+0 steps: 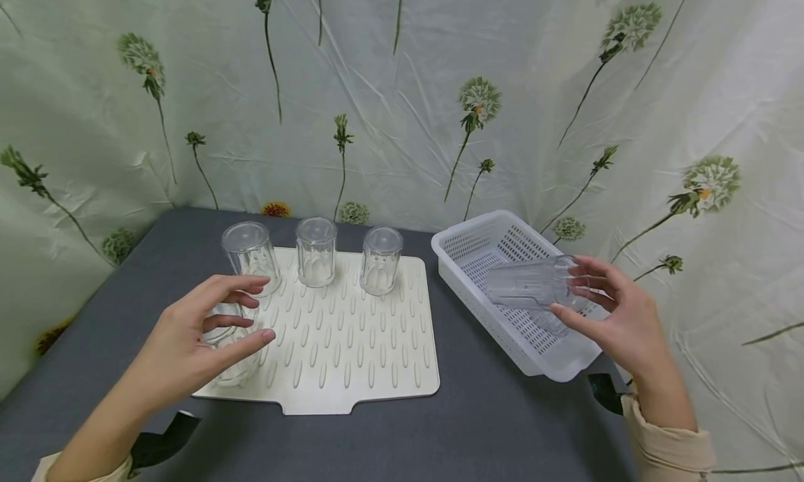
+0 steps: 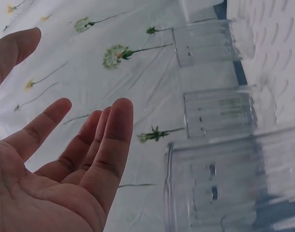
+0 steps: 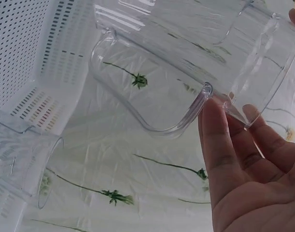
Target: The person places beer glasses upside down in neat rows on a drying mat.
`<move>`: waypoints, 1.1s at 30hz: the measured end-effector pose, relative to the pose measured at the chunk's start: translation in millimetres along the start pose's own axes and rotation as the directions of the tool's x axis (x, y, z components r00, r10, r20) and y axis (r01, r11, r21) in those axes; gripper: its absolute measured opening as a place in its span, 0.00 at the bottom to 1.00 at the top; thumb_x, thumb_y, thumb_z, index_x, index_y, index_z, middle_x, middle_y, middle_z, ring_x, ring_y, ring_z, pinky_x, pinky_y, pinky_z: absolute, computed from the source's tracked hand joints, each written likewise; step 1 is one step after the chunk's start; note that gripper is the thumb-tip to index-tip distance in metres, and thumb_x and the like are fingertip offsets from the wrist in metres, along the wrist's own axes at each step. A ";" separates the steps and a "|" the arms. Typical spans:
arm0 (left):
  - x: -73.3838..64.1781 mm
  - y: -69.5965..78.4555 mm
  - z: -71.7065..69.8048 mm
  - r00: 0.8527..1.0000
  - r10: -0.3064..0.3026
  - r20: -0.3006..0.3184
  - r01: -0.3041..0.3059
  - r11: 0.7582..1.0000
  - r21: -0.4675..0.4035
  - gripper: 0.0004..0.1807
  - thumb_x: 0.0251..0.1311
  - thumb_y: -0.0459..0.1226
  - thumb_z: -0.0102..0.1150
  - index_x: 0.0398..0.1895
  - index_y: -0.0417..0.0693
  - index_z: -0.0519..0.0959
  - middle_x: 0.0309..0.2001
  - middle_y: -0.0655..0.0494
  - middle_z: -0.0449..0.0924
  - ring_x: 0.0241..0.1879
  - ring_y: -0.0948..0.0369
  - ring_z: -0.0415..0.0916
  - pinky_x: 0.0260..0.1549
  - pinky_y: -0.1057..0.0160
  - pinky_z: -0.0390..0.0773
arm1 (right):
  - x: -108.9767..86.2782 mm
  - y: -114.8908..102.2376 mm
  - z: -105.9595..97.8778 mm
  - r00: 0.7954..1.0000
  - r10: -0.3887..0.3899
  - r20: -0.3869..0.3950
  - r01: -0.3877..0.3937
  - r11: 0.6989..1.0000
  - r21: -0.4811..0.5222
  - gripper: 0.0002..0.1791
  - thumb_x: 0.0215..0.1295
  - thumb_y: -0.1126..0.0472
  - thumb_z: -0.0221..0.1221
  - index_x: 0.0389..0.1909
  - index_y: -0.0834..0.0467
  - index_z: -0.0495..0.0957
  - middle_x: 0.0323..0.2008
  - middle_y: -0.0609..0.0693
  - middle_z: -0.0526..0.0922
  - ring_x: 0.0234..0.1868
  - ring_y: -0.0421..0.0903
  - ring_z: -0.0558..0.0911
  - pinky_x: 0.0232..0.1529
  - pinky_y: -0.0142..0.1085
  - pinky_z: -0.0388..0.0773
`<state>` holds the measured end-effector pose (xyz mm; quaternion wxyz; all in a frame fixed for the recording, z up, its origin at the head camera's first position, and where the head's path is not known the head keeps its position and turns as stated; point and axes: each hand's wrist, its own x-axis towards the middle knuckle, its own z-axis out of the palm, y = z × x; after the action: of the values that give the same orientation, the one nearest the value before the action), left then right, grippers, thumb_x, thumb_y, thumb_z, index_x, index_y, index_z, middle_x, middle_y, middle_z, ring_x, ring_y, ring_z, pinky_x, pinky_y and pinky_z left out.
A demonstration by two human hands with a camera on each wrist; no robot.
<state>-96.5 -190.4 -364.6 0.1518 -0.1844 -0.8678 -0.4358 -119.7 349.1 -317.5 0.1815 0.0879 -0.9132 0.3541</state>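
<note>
My right hand (image 1: 618,314) grips a clear mug (image 1: 524,284) by one end with fingertips and thumb. The mug lies tilted on its side above the white perforated basket (image 1: 477,297). Its looped handle shows in the right wrist view, beside another clear cup (image 3: 21,164) at the basket. My left hand (image 1: 195,328) hovers over the left side of a cream drying mat (image 1: 352,363), fingers loosely bent and holding nothing. It partly hides a clear cup (image 1: 232,370). Behind it stand more clear cups: one at the left (image 1: 251,255), a middle cup (image 1: 317,252) and a right cup (image 1: 380,262).
A dark grey cloth (image 1: 440,440) covers the table under the mat and basket. Behind and around it hangs a pale curtain (image 1: 402,119) printed with dandelions. A dark strap (image 1: 166,440) sits at the left wrist.
</note>
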 end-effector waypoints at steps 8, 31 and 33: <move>4.1 1.3 8.6 0.999 -0.023 0.042 0.024 0.999 -0.029 0.37 0.56 0.36 0.83 0.69 0.60 0.78 0.58 0.61 0.80 0.50 0.76 0.77 0.44 0.78 0.85 | -0.6 -7.0 6.3 0.997 -0.076 0.002 0.076 0.997 0.021 0.45 0.51 0.72 0.81 0.72 0.60 0.75 0.54 0.42 0.83 0.50 0.26 0.82 0.55 0.13 0.76; 11.5 -1.2 28.1 0.977 -0.084 0.195 0.138 0.951 -0.278 0.31 0.71 0.34 0.69 0.75 0.59 0.73 0.61 0.52 0.78 0.53 0.66 0.85 0.45 0.64 0.89 | 1.1 -11.6 27.8 0.953 -0.302 0.007 0.293 0.933 0.210 0.54 0.36 0.86 0.77 0.72 0.66 0.73 0.60 0.50 0.82 0.58 0.36 0.84 0.59 0.22 0.81; 12.1 -1.3 30.8 0.975 -0.077 0.207 0.139 0.942 -0.305 0.31 0.72 0.33 0.68 0.75 0.59 0.73 0.61 0.51 0.78 0.53 0.66 0.85 0.44 0.63 0.90 | 1.3 -12.8 30.6 0.946 -0.325 0.004 0.314 0.919 0.238 0.53 0.36 0.87 0.76 0.72 0.67 0.74 0.60 0.51 0.82 0.59 0.37 0.84 0.60 0.23 0.82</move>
<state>-110.9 -163.8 -378.0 0.0112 -0.1994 -0.8056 -0.5577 -125.5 318.9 -330.1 0.2053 0.2640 -0.8423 0.4227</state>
